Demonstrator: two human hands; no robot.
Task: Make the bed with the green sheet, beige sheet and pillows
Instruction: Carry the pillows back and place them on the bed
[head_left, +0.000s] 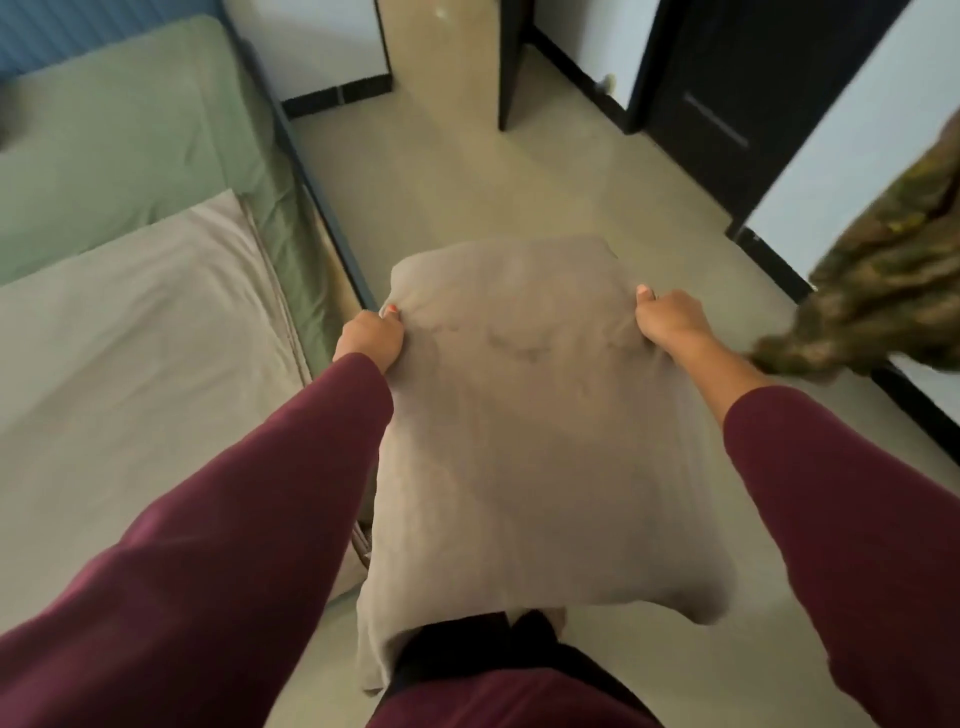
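A view from the head, looking down at a person's two outstretched arms in dark red sleeves. Between the hands hangs a beige pillow (519, 415), held out in front of the body above the pale floor (467, 182), just to the right of the bed. The left hand (371, 340) grips the pillow's far left corner, fingers curled into bunched fabric. The right hand (670, 322) grips the far right corner the same way, thumb on top. The pillow's near end droops toward the person's legs. On the bed at left, a beige sheet (130, 353) covers the near part and a green sheet (119, 140) shows beyond it and down the bed's side. A mottled green-brown cloth (883, 291) hangs blurred at the right edge.
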